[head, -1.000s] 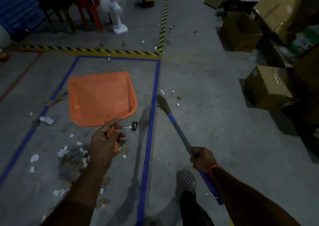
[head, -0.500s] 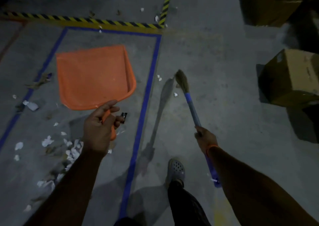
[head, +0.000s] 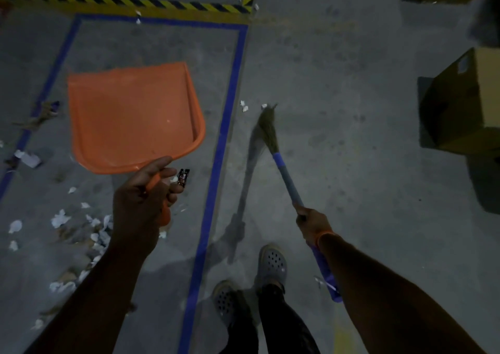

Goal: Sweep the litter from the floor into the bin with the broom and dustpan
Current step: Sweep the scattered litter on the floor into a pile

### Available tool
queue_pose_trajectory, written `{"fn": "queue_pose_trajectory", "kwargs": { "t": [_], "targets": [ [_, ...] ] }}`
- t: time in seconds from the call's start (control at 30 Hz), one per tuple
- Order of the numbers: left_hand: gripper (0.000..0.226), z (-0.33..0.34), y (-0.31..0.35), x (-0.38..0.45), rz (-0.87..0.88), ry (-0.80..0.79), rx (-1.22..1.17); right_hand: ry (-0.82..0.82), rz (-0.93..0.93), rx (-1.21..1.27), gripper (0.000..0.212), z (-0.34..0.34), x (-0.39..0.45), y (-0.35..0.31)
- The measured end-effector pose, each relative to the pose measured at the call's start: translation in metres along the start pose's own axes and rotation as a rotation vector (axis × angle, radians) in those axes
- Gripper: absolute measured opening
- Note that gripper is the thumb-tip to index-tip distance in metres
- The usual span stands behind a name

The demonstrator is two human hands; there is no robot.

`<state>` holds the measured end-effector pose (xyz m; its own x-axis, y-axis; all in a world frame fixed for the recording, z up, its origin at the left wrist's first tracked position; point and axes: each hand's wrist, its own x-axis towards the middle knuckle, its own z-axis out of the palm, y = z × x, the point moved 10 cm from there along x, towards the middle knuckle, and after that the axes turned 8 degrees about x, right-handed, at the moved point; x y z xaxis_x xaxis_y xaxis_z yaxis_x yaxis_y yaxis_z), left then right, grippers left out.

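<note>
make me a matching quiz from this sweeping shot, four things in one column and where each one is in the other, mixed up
Things:
1. dustpan
2. broom
3. cardboard box
4. striped tape

Places:
A. along the top of the floor
B. in the right hand
C. at the right edge
D. in the left hand

Pairs: 1-D, 2-B, 3-C, 4-A

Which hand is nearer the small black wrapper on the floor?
Left. The left hand, gripping the dustpan handle, appears right beside the wrapper in this view. The right hand holds the broom well off to its right, across the blue line.
</note>
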<state>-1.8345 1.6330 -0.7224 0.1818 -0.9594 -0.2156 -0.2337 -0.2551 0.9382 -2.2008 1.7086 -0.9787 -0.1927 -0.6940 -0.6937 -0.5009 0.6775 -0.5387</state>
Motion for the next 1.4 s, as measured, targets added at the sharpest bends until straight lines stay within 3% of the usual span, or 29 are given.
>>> {"fn": "queue_pose_trajectory", "kwargs": {
  "t": [0.1,0.23,0.43,0.63,0.9,1.1,1.4],
  "targets": [
    [0.038,0.002,-0.002,0.003,-0.008,-0.013,0.001,-0.085,0.052,0.278,0.031,0.008,-0.008,0.001],
    [0.037,0.004,-0.001,0.004,-0.031,0.000,-0.043,-0.135,-0.013,0.468,0.042,0.003,-0.023,-0.004],
    [0.036,-0.005,0.001,0.005,-0.029,0.022,-0.076,-0.083,-0.064,0.457,0.034,-0.014,-0.028,0.000],
    [0.035,-0.030,-0.004,0.009,-0.019,0.049,-0.051,-0.015,0.076,0.395,0.053,-0.003,-0.013,0.030],
    [0.032,-0.056,-0.010,0.018,-0.013,0.098,-0.092,-0.226,0.006,0.158,0.046,0.060,0.005,-0.032],
    [0.031,-0.069,-0.016,0.028,-0.040,0.125,-0.119,-0.357,-0.077,0.170,0.049,0.071,0.000,-0.069],
    [0.031,-0.094,-0.029,0.043,-0.058,0.175,-0.099,-0.181,-0.109,0.215,0.043,0.025,0.031,-0.088]
  ]
}}
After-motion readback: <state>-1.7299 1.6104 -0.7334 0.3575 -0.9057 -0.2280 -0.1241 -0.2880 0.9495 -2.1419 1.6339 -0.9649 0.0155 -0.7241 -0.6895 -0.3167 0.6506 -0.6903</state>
